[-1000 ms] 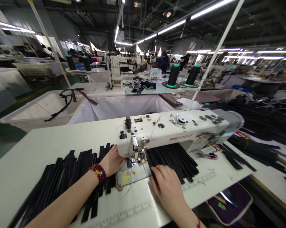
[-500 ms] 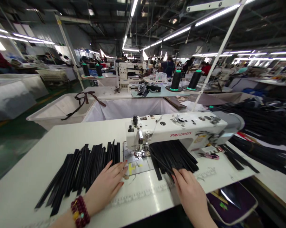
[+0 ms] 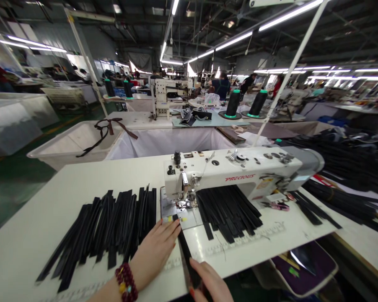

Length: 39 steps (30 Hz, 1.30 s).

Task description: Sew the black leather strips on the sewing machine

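Note:
A narrow black strip (image 3: 185, 248) runs from the table's near edge toward the presser foot of the white sewing machine (image 3: 220, 170). My right hand (image 3: 211, 282) pinches its near end between thumb and fingers. Flat on the table, my left hand (image 3: 159, 247) lies with fingers stretched out and the fingertips at the strip's far end, just in front of the needle plate (image 3: 192, 220). To the left spreads a row of black strips (image 3: 104, 230). Another pile of black strips (image 3: 228, 212) lies under the machine arm.
Pink-handled snips (image 3: 278, 206) and a few loose strips (image 3: 311, 212) lie right of the machine. A white bin (image 3: 66, 144) stands beyond the table. Two black thread cones (image 3: 233, 105) stand behind, and more dark material (image 3: 352, 163) is heaped at right.
My right hand has left the pile under the machine arm and come toward me, now with a strip. My left hand has shifted slightly right, onto the strip's far end.

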Motion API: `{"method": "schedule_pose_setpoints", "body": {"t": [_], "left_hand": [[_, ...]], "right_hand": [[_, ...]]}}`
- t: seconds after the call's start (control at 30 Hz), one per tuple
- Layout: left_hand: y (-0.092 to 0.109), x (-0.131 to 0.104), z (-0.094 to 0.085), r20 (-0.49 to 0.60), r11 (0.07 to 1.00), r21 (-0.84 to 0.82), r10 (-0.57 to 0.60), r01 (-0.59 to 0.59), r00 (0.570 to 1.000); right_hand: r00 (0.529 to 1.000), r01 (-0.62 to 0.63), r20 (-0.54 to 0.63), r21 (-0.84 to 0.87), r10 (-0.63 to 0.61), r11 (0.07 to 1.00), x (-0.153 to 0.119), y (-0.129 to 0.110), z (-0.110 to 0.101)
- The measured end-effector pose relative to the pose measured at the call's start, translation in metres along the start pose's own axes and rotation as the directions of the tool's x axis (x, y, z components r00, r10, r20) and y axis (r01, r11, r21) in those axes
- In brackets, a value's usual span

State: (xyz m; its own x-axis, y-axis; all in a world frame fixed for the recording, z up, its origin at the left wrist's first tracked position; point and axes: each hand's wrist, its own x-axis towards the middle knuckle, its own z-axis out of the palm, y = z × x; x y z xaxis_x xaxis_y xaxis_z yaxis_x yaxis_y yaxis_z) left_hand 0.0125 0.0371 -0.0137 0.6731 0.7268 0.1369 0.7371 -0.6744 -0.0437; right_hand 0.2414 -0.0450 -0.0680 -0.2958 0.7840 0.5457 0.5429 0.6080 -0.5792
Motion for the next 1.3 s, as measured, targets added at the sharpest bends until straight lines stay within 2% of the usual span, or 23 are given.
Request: {"method": "schedule_pose_setpoints", "body": {"t": [0.07,0.13,0.2,0.27,0.37,0.53,0.93,1.3], "left_hand": [[-0.003,0.005,-0.001,0.004,0.998,0.031,-0.055,0.054,0.998],[-0.005,0.009,-0.002,0.004,0.994,0.049,-0.102,0.102,0.995],[-0.007,0.013,-0.002,0.002,0.991,0.051,-0.120,0.120,0.993],[-0.009,0.015,0.000,-0.004,0.992,0.039,-0.124,0.124,0.992],[-0.015,0.019,0.004,-0.007,0.992,0.009,-0.123,0.123,0.992],[-0.023,0.022,0.007,-0.011,0.993,-0.049,-0.107,0.106,0.994],[-0.023,0.030,0.004,0.052,0.986,-0.028,-0.162,0.163,0.985],[-0.023,0.026,0.007,-0.004,0.984,-0.071,-0.164,0.163,0.986]], "right_hand": [[0.986,0.163,0.049,-0.120,-0.158,0.979,0.021,0.005,-0.007],[0.963,0.270,0.070,-0.267,-0.260,0.925,0.039,0.009,-0.010],[0.950,0.305,0.051,-0.338,-0.307,0.890,0.052,0.012,-0.007],[0.943,0.313,-0.008,-0.332,-0.334,0.890,0.059,0.014,0.000],[0.945,0.298,-0.036,-0.308,-0.324,0.904,0.064,0.017,0.006],[0.928,0.371,0.143,-0.309,-0.343,0.876,0.070,0.021,-0.002],[0.954,0.290,0.172,-0.322,-0.246,0.901,0.072,0.016,-0.009],[0.967,0.234,0.163,-0.275,-0.195,0.932,0.071,0.011,-0.008]]}}
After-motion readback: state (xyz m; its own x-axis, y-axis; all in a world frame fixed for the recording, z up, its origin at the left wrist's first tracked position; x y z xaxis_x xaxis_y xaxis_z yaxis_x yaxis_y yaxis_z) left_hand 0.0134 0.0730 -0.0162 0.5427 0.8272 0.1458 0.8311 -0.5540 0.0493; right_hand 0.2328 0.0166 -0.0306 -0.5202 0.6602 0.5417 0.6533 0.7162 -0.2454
